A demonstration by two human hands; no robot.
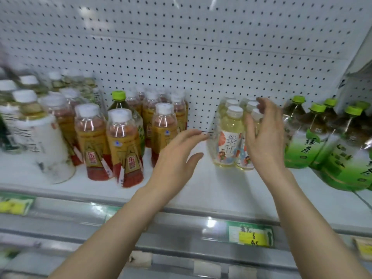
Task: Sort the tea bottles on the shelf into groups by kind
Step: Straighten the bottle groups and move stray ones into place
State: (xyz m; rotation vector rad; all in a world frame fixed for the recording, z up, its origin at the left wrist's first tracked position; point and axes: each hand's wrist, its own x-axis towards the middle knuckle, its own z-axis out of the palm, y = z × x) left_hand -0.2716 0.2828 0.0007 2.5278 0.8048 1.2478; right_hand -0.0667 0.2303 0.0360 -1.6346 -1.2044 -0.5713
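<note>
Rear wall: white pegboard (181, 47), spanning the full width behind all stock.

Base: white shelf (201, 178), carrying four groups of bottles, all upright.

Centre-left group: red tea bottles (91, 141) with orange labels and white caps. Three sharp at the front, more packed behind; full count cannot be told through blur.

Right group: green-label bottles (302, 146) with green caps, at least four caps counted, close together at the shelf's right end.

Far-left group: white-label bottles (50, 141) with white caps, heavily blurred; count not readable.

Centre group: pale bottles (227, 137) of light yellow tea with white caps, about six, in two files of three, rear ones partly hidden. Placed between the red and the green-label groups, apart from the red, just beside the green.

Left hand (177, 156): fingers straight and spread, thumb out, holding nothing. Fingertips at the left edge of the front pale bottle; contact cannot be told.

Right hand (265, 141): fingers loosely bent, thumb apart, in front of the right-hand file of pale bottles, covering part of it. No firm grasp visible; contact cannot be told.

Stray item: one green-capped bottle (118, 96), behind the front red tea bottles.

Front rail: one green-and-yellow price tag (249, 235), below the pale bottles.
</note>
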